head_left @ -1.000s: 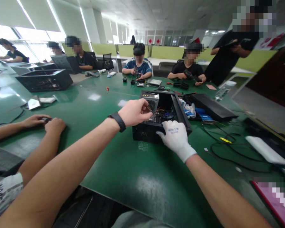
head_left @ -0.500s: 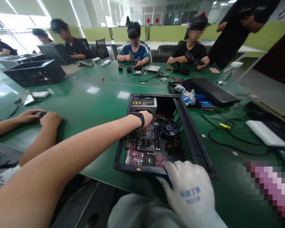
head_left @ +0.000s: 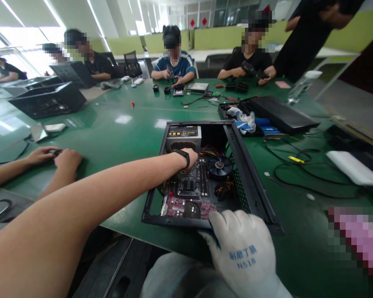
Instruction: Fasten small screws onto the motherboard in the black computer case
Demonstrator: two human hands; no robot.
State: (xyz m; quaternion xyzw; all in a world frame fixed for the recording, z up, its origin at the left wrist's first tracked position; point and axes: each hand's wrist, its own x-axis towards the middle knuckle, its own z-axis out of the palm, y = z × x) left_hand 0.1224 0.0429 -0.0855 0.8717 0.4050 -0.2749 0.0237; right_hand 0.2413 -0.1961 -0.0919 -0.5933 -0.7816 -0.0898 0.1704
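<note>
An open black computer case (head_left: 251, 182) lies flat on the green table (head_left: 118, 136). Inside it I see a red motherboard (head_left: 186, 205), a round fan (head_left: 219, 165) and a power supply (head_left: 182, 136). My bare left hand (head_left: 191, 158), with a black wristband, reaches down into the case beside the power supply; its fingers are hidden below the wrist. My right hand (head_left: 240, 244), in a white glove, grips the near rim of the case.
Another person's two hands (head_left: 54, 156) rest on the table at my left. Black cables (head_left: 298, 176) and a white flat object (head_left: 354, 167) lie to the right. Behind the case are a black panel (head_left: 282, 114) and gloves. Several people sit across the table.
My left hand, which pinched a small part above the case, has gone down inside it. My view has moved closer over the case, and my right hand now holds its near rim.
</note>
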